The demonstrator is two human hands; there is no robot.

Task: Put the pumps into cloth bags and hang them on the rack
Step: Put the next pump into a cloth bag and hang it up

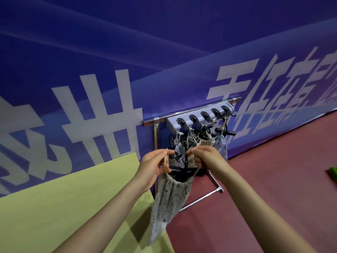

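Just below the rack [198, 115], our left hand [153, 167] pinches the drawstring [165, 159] of a cloth bag [169, 198], its grip pressed on the cord. The black pump [182, 169] pokes from the bag's mouth. Our right hand [206, 157] pinches the other cord end. The bag hangs beside the tabletop [73, 207], under the bags already hung [206, 143].

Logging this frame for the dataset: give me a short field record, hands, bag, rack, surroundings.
left hand: pinches the drawstring
right hand: pinches the other cord end
cloth bag: hangs between both hands, not yet hooked
pump: black T-handle sticks out of the bag mouth
rack: grey hook strip on a metal bar, several filled bags already hung
table: yellow-green top, lower left
floor: red
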